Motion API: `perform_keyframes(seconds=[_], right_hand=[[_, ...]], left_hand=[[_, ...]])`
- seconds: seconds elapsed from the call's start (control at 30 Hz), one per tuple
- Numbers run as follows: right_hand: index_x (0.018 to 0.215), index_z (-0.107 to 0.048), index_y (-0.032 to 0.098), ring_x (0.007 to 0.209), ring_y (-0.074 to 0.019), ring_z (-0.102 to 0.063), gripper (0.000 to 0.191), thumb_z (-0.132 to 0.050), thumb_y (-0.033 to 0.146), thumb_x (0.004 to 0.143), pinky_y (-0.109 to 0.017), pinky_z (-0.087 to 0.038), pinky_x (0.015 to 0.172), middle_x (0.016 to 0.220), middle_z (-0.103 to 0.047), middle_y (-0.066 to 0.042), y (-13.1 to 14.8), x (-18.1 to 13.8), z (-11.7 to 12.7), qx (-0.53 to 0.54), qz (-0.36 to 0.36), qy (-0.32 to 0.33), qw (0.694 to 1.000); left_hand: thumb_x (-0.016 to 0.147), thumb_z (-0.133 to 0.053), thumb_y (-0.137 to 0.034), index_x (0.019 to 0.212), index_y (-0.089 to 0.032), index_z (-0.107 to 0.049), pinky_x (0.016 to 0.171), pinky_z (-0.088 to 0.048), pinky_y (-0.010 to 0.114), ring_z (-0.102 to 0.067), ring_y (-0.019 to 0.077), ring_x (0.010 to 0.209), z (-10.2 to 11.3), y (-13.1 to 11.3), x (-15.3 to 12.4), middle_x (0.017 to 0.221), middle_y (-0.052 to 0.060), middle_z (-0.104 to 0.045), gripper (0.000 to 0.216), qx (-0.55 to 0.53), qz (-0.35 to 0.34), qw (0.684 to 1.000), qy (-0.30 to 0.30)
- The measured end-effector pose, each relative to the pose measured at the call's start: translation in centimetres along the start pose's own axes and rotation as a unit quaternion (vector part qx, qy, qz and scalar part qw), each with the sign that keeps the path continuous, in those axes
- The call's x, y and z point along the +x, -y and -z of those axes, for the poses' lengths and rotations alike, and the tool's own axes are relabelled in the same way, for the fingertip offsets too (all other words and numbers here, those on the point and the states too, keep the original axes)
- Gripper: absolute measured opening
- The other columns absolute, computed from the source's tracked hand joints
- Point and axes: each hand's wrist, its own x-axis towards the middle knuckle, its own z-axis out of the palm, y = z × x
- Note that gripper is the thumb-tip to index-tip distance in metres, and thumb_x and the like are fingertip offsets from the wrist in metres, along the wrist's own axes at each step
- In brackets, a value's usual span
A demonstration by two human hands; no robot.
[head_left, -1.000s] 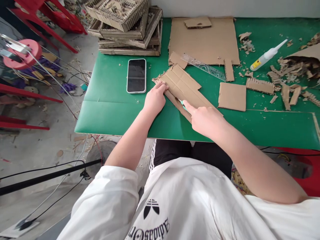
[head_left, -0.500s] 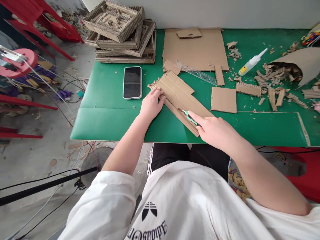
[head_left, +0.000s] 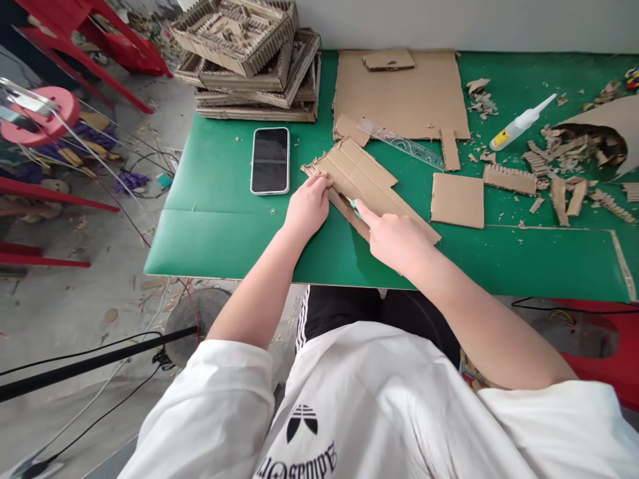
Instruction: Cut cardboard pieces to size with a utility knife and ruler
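A long piece of corrugated cardboard (head_left: 367, 181) lies slantwise on the green table (head_left: 224, 226). My left hand (head_left: 308, 206) presses its fingertips flat on the piece's upper left end. My right hand (head_left: 394, 237) is closed round a small green-handled knife (head_left: 355, 207), forefinger stretched along it, with the tip against the cardboard's near edge close to my left hand. Most of the knife is hidden under the hand.
A phone (head_left: 270, 160) lies left of the cardboard. Behind are stacked cardboard lattice trays (head_left: 249, 60), a large cardboard sheet (head_left: 402, 90), a clear ruler (head_left: 404, 141), a glue bottle (head_left: 522, 122), a cardboard square (head_left: 458, 199) and scattered scraps (head_left: 564, 173). Red furniture stands on the floor at left.
My right hand with the knife slid down the cardboard's edge toward me, then went back up near my left hand. The left hand stayed put. The camera shifted a little.
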Motion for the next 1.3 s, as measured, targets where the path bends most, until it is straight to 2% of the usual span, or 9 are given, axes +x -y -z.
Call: perform_keyframes(seconds=[0.3,0.57,0.7,0.9,1.2,1.3], right_hand=[[0.148,-0.016,0.02,0.07,-0.024,-0.066,0.066,-0.035,0.016,0.085,-0.027,-0.042,0.054,0.078,-0.068,-0.012,-0.5,-1.7,0.1,-0.026,0.001,0.034,0.999],[0.148,-0.015,0.027,0.066,-0.0221,-0.065,0.064,-0.034,0.019,0.088,-0.026,-0.039,0.051,0.082,-0.066,-0.009,-1.8,-6.0,-0.8,-0.019,-0.034,0.079,0.996],[0.148,-0.016,0.025,0.059,-0.0189,-0.063,0.065,-0.033,0.016,0.086,-0.026,-0.033,0.046,0.076,-0.063,-0.006,-2.4,-8.6,-2.2,-0.045,-0.029,0.059,0.997],[0.147,-0.024,0.028,0.051,-0.016,-0.058,0.067,-0.037,0.012,0.083,-0.026,-0.026,0.041,0.069,-0.058,-0.003,-3.4,-12.2,-4.2,-0.074,-0.047,0.061,0.994],[0.144,-0.033,0.026,0.045,-0.0147,-0.054,0.063,-0.04,0.012,0.082,-0.027,-0.03,0.039,0.065,-0.056,-0.001,-5.0,-16.3,-6.5,-0.083,-0.036,0.011,0.996],[0.143,-0.034,0.029,0.047,-0.0151,-0.056,0.06,-0.039,0.015,0.085,-0.027,-0.034,0.041,0.069,-0.059,-0.001,-6.6,-17.3,-6.9,-0.022,-0.031,0.01,0.999]], left_hand=[[0.088,-0.037,-0.02,0.104,-0.017,-0.061,0.103,-0.042,0.037,-0.049,0.0216,0.125,0.0,-0.3,0.0,0.127,0.009,-0.058,0.03,0.008,0.002,1.0,0.0],[0.086,-0.052,-0.032,0.106,-0.018,-0.059,0.103,-0.042,0.036,-0.047,0.023,0.126,-0.2,-0.3,-0.1,0.13,0.011,-0.055,0.025,0.026,0.01,1.0,-0.003],[0.083,-0.058,-0.039,0.105,-0.019,-0.058,0.099,-0.044,0.036,-0.049,0.0246,0.124,-0.4,-0.5,-0.2,0.127,0.01,-0.057,0.031,0.039,0.015,0.999,-0.007],[0.077,-0.063,-0.043,0.105,-0.018,-0.056,0.098,-0.045,0.037,-0.053,0.026,0.119,-0.3,-1.2,-0.2,0.128,0.011,-0.055,0.038,0.045,0.031,0.999,-0.001],[0.081,-0.058,-0.042,0.106,-0.02,-0.053,0.102,-0.043,0.038,-0.048,0.0263,0.125,-0.8,-0.8,-0.4,0.128,0.012,-0.053,0.034,0.06,0.005,0.998,-0.017],[0.082,-0.056,-0.04,0.105,-0.021,-0.053,0.104,-0.041,0.039,-0.046,0.0261,0.127,-0.8,-0.6,-0.4,0.127,0.012,-0.053,0.03,0.058,-0.011,0.998,-0.026]])
